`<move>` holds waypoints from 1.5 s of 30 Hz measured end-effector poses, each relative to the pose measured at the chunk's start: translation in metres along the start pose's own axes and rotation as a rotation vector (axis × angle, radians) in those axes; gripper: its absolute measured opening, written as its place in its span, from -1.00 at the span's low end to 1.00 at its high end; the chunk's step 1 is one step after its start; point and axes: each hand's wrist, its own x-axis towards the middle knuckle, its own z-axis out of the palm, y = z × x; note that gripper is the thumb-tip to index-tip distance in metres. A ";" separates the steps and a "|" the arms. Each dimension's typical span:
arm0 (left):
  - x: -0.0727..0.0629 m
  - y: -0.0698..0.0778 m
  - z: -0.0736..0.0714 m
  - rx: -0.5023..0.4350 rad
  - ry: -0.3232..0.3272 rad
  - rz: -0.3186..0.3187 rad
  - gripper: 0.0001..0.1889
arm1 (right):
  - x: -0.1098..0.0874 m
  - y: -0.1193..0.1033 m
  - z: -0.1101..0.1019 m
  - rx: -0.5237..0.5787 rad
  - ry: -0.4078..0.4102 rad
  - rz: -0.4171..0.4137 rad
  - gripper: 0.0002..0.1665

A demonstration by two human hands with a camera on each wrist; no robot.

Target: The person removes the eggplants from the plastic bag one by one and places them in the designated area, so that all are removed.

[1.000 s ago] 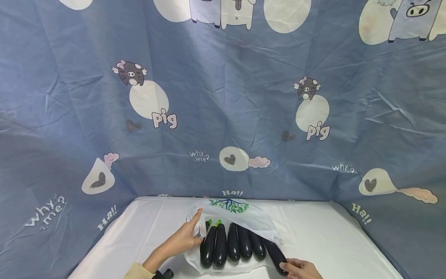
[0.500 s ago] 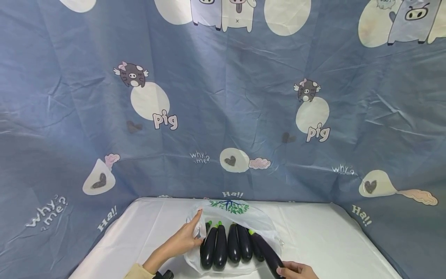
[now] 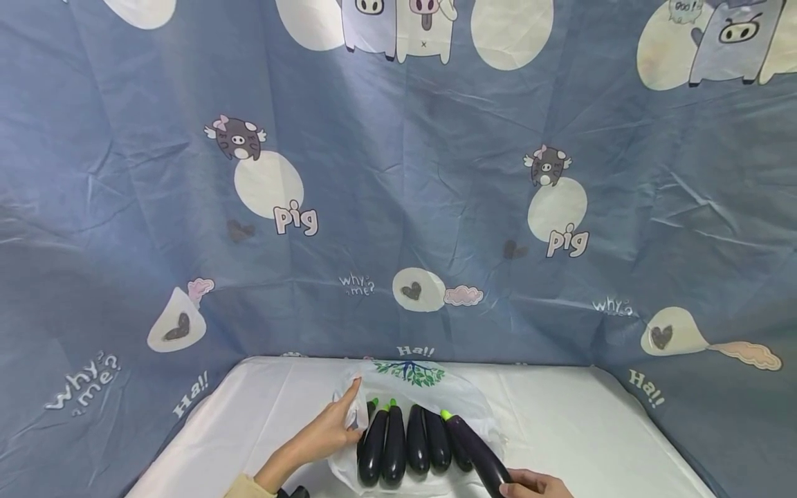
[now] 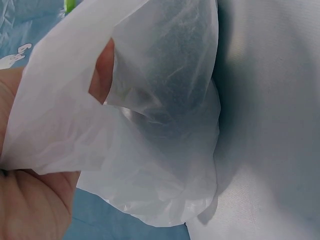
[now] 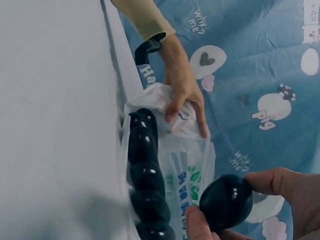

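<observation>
A white plastic bag [image 3: 463, 394] with a green and blue tree print lies on the table, its mouth facing me. Inside, several dark eggplants [image 3: 394, 443] lie side by side with their rounded ends forward. My left hand [image 3: 324, 430] holds the bag's left edge, index finger pointing up and away; in the left wrist view the film hides much of that hand [image 4: 37, 205]. At the bag's right side, my right hand [image 3: 537, 484] grips another eggplant [image 3: 478, 453] by its rounded end. Its green stem end points toward the bag. The right wrist view shows fingers and thumb around this eggplant [image 5: 227, 202].
The table [image 3: 579, 429] has a white cover. Behind and beside it hangs a blue cloth [image 3: 398, 207] with cartoon pig prints. A black wrist strap [image 5: 149, 49] is on the left wrist, below a pale yellow sleeve [image 5: 145, 17].
The right hand's eggplant has moved out from under the bag's top film, and its green stem end now shows. The left hand has stayed at the bag's edge.
</observation>
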 end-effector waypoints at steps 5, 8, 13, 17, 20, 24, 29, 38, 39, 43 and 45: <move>-0.001 -0.001 0.001 0.020 0.009 0.010 0.07 | -0.004 -0.007 -0.002 -0.016 0.054 0.016 -0.30; -0.001 0.000 0.001 0.024 0.018 0.020 0.06 | -0.006 -0.012 -0.005 -0.024 0.084 0.012 -0.28; -0.002 0.001 0.000 0.011 -0.005 0.008 0.06 | -0.009 -0.021 -0.014 -0.038 0.132 0.026 -0.21; -0.002 0.002 -0.001 -0.011 -0.019 0.002 0.06 | -0.007 -0.026 -0.022 -0.048 0.189 0.050 -0.20; -0.002 0.002 0.000 -0.016 -0.020 0.000 0.06 | -0.003 -0.027 -0.027 -0.014 0.217 0.055 -0.19; -0.002 0.000 0.000 0.006 -0.015 -0.001 0.06 | 0.004 -0.026 -0.037 0.025 0.235 0.044 -0.13; -0.001 0.000 0.000 -0.002 -0.018 0.002 0.06 | 0.013 -0.025 -0.049 0.067 0.222 0.038 -0.02; -0.001 -0.002 0.002 0.025 -0.001 0.003 0.06 | 0.031 -0.015 -0.065 0.098 0.227 0.009 0.00; -0.001 -0.002 0.002 0.024 0.001 0.004 0.06 | 0.034 -0.014 -0.066 0.085 0.226 0.011 0.01; -0.001 -0.003 0.002 0.011 -0.002 0.001 0.05 | 0.042 -0.010 -0.072 0.040 0.226 0.023 0.04; 0.000 -0.002 0.001 0.009 -0.007 0.000 0.04 | 0.047 -0.008 -0.074 0.035 0.232 0.026 0.03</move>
